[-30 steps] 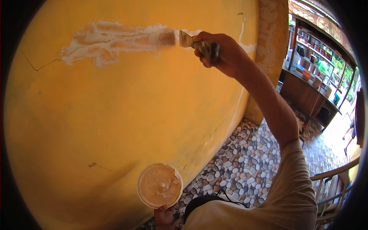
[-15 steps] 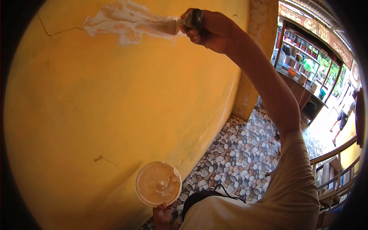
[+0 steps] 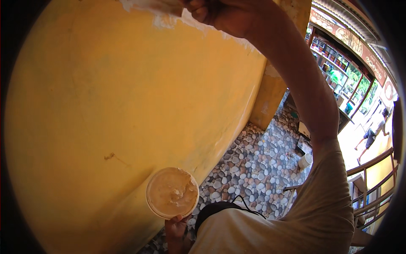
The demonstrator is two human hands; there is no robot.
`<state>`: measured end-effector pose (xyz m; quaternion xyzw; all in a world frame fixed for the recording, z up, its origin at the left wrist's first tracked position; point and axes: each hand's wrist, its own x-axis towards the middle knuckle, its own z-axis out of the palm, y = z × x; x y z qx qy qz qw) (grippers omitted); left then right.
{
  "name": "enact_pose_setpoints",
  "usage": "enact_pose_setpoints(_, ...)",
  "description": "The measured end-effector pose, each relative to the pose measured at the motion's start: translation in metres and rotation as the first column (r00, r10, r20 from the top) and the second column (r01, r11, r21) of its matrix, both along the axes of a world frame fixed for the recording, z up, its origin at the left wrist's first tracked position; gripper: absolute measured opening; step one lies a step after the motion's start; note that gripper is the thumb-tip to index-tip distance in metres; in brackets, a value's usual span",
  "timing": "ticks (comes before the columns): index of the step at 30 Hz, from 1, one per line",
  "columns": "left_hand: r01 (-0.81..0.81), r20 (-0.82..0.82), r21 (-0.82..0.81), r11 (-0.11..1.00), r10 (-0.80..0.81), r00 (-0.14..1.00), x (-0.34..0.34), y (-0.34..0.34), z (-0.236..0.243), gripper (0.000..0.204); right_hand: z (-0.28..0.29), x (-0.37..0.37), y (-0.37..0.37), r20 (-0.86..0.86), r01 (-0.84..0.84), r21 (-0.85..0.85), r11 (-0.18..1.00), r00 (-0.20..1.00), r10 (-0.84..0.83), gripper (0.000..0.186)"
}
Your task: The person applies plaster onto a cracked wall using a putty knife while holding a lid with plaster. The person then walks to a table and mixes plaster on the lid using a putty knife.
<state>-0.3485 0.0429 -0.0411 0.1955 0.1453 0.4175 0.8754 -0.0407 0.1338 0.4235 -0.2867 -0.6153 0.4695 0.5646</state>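
My right hand (image 3: 218, 16) is raised against the yellow wall (image 3: 139, 93), cut off by the picture's top edge. Its fingers are closed around a putty knife (image 3: 168, 6), of which only a blurred part of the blade shows. White filler (image 3: 163, 21) is smeared on the wall around the blade and beneath the wrist. Low down, my left hand (image 3: 175, 226) grips the lower rim of a round, pale tub (image 3: 149, 203). Beige putty (image 3: 172, 192) fills the tub, its surface roughed up on the right side.
Pebble-patterned flooring (image 3: 245, 169) runs along the wall's foot to a yellow pillar (image 3: 264, 97). A white container (image 3: 305, 161) stands beyond my arm. Wooden furniture with curved rails (image 3: 366, 169) is at the right. Further off are a glass-fronted stall (image 3: 338, 67) and a person (image 3: 373, 131).
The view has shifted, putting the wall patch and my right hand higher in the picture. Filler now shows farther right, below my wrist. My left hand still holds the tub.
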Motion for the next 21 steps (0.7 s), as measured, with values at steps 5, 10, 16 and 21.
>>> enact_pose_setpoints(5,-0.169,-0.067,-0.212,0.963,0.158,0.985,0.0,-0.012,-0.015,0.053,-0.062,-0.011,-0.043,-0.059,-0.11,-0.033,0.993,0.992,0.108,0.02)
enact_pose_setpoints(10,-0.143,-0.105,0.001,0.99,0.143,0.984,0.023,-0.005,0.015,0.058,-0.166,-0.02,-0.09,0.684,0.305,-0.245,0.92,0.728,-0.059,0.034)
enact_pose_setpoints(16,-0.234,-0.089,0.008,0.972,0.234,0.968,0.033,-0.029,0.002,0.059,-0.254,0.01,-0.109,0.91,-0.016,-0.049,0.999,0.411,0.051,0.033)
enact_pose_setpoints(21,-0.28,-0.141,0.041,0.959,0.283,0.949,0.045,-0.043,0.013,0.062,-0.266,0.011,-0.109,0.961,-0.126,-0.08,0.989,0.252,0.11,0.034)
